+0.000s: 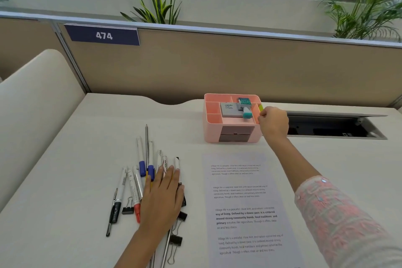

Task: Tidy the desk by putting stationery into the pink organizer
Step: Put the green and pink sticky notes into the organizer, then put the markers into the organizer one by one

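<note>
Pink organizer (pixel 230 135): far side of the surface (pixel 76 159), holding a grey stamp pad (pixel 229 110) and a teal-handled stamp (pixel 244 106).
Right hand (pixel 273 123): at the organizer's right rim, fingers pinching a green highlighter (pixel 261 107).
Left hand (pixel 162 197): flat, fingers straight, pressing on the pens and markers (pixel 139 172).
Binder clips (pixel 175 239): beside the pens.
Printed sheet (pixel 245 209): right of the pens.
</note>
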Available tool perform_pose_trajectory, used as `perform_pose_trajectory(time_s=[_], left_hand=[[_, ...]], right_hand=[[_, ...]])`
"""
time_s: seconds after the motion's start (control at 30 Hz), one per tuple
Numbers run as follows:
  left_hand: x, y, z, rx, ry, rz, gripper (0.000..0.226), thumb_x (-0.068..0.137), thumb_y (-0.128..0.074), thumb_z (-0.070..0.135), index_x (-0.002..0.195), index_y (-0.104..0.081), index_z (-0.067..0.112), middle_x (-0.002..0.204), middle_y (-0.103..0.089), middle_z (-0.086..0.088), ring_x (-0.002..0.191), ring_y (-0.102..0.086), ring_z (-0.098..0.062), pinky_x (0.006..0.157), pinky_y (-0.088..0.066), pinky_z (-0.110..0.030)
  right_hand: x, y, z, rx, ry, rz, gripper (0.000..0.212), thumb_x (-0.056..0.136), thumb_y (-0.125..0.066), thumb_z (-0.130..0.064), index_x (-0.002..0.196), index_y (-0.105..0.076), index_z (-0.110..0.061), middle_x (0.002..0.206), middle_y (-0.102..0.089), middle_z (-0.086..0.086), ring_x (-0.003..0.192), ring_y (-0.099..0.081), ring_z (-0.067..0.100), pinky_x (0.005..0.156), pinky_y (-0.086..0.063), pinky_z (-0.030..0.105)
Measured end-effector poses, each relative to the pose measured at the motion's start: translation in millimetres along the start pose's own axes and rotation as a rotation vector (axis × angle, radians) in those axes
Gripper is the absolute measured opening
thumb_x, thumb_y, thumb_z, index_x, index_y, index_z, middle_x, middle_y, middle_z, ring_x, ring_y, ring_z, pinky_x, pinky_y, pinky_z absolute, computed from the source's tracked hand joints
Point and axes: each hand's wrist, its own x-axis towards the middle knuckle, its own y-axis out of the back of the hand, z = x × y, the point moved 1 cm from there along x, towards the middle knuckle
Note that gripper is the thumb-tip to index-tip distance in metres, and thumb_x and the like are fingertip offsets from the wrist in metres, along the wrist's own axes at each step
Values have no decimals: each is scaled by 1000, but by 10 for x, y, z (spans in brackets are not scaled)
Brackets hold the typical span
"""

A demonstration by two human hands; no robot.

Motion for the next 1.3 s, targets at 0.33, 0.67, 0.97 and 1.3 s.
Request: perform_pose_trajectory(time_s=[0.33,0.67,0.97,1.3], left_hand=[[3,-34,-16,-28,1,28,50,93,-32,36,130,-55,13,131,-57,-5,128,-46,-28,106,-31,-49],[-16,198,-105,-256,60,191,43,92,-35,29,124,-60,13,127,-61,-3,121,-53,-20,103,-37,-43],[-344,400,-761,-287,492,327,31,84,-61,9,115,-61,10,110,-59,-15,96,-52,-37,75,-43,-46],[-541,334,-918,-350,495,326,10,86,-61,19,92,-65,12,90,-57,-9,80,-51,-33,65,-39,-39]], right_hand=[[-161,60,41,119,19,193,23,93,-50,-10,103,-69,0,99,-60,18,85,-58,32,64,-34,28],[-1424,-279,-427,552,146,73,10,88,-58,-8,85,-67,-9,77,-62,3,70,-53,14,61,-33,7],[-2462,-655,-632,496,154,-413,21,90,-58,-22,106,-64,-10,91,-58,-1,80,-53,10,67,-35,9],[-2531,-647,-732,304,84,-441,24,83,-62,-29,78,-64,-6,82,-60,6,75,-54,16,60,-39,27]])
